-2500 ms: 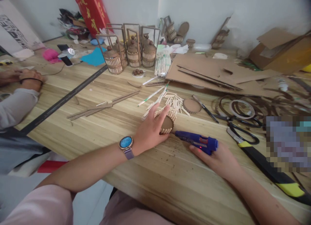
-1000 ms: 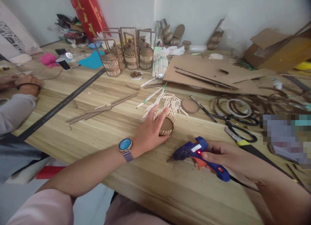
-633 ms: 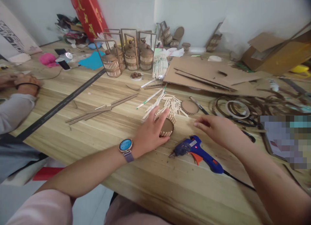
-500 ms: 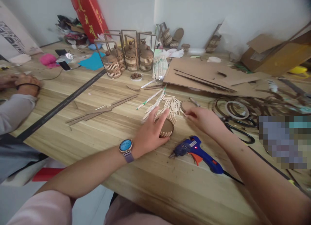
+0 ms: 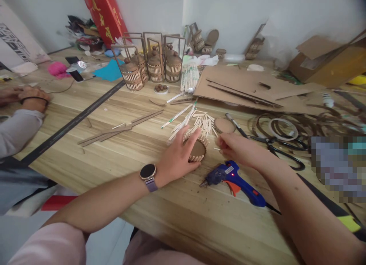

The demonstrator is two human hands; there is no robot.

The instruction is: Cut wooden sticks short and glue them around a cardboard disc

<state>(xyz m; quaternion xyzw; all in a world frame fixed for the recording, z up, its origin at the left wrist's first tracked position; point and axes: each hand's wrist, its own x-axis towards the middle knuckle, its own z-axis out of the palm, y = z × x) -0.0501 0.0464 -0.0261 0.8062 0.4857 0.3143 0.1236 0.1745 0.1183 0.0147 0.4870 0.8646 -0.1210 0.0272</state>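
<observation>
A round brown base (image 5: 198, 152) lies on the wooden table, with short pale sticks standing around its rim. My left hand (image 5: 177, 153), with a watch on its wrist, grips this base from the left, thumb at its near edge and fingers at the far side. To the right of it, my right hand (image 5: 233, 146) is closed in a pinch on a short pale stick (image 5: 217, 149). A loose pile of such sticks (image 5: 204, 122) lies just beyond the base. In front of my right hand rests a blue glue gun (image 5: 233, 181), its nozzle pointing left.
Another brown disc (image 5: 225, 125) sits behind my right hand, near black-handled scissors (image 5: 286, 154) and coiled brown strips. Several small lidded baskets (image 5: 156, 68) stand at the back. Flat cardboard (image 5: 243, 85) lies at the back right. At the left edge are another person's hands (image 5: 32, 95).
My right hand has come nearer from beside the stick pile and the far disc, and a short stick now shows at its fingertips. My left hand stays at the base.
</observation>
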